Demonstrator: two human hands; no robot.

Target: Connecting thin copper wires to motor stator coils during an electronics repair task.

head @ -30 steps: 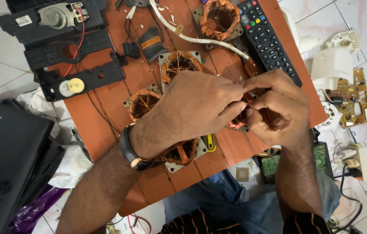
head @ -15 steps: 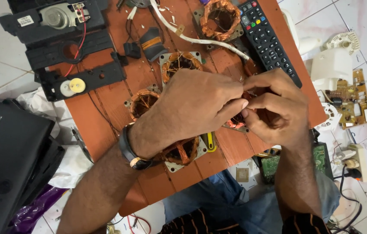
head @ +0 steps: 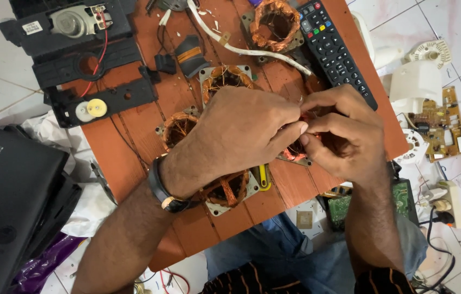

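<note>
Copper coil (head: 295, 149), wound in a metal frame, lies on the reddish wooden board (head: 132, 158) under both hands, near the board's right edge; only a sliver of its orange winding shows between the fingers, so its full shape is hard to make out. The left hand (head: 241, 133) reaches across from the left, palm down, fingers curled and pressed together at the tips, pinching something too thin to tell at the coil's top. The right hand (head: 345, 136) cups the coil from the right, thumb and forefinger closed just against the left fingertips. A dark wristband (head: 160, 188) sits on the left wrist.

Nothing here serves as a container. Four more coils lie on the board: one (head: 276, 24) at the top, one (head: 225, 76) just above the left hand, one (head: 178, 128) beside the left wrist, one (head: 230, 190) under the forearm and partly hidden by it. A yellow handle (head: 263, 177) pokes out below the left hand. A black remote control (head: 334, 46) lies just above the right hand. A white cable (head: 241, 49) crosses the board's top. Black plastic parts (head: 72, 49) sit at upper left, a circuit board (head: 440, 128) on the tiled floor at right.
</note>
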